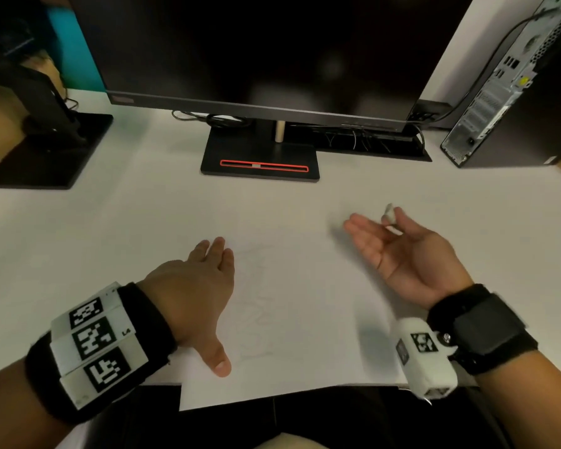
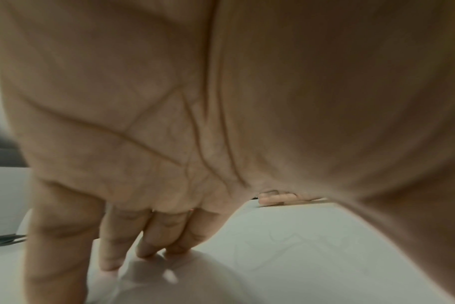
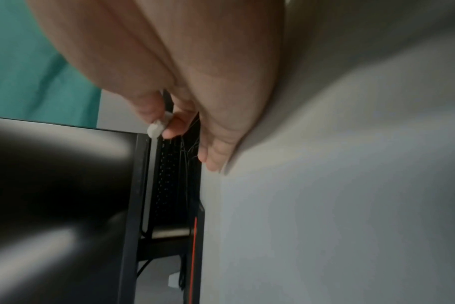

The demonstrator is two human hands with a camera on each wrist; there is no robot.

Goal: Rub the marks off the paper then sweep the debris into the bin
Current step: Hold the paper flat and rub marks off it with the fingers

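A white sheet of paper (image 1: 305,319) lies on the white desk, its near edge hanging over the desk front. Faint pencil marks (image 1: 256,306) run down its middle, also visible as marks (image 2: 299,246) in the left wrist view. My left hand (image 1: 195,286) lies flat on the paper's left part, fingers (image 2: 153,236) straight and pressing down. My right hand (image 1: 399,251) hovers at the paper's right side, turned on its edge with the palm facing left. It pinches a small white eraser (image 1: 388,214) between thumb and forefinger; the eraser (image 3: 157,126) shows in the right wrist view too.
A dark monitor (image 1: 256,53) on a black stand (image 1: 259,163) rises behind the paper. A desktop computer tower (image 1: 515,85) sits at the back right, cables (image 1: 363,137) beside it. A second black stand base (image 1: 46,147) is at the back left. No bin is visible.
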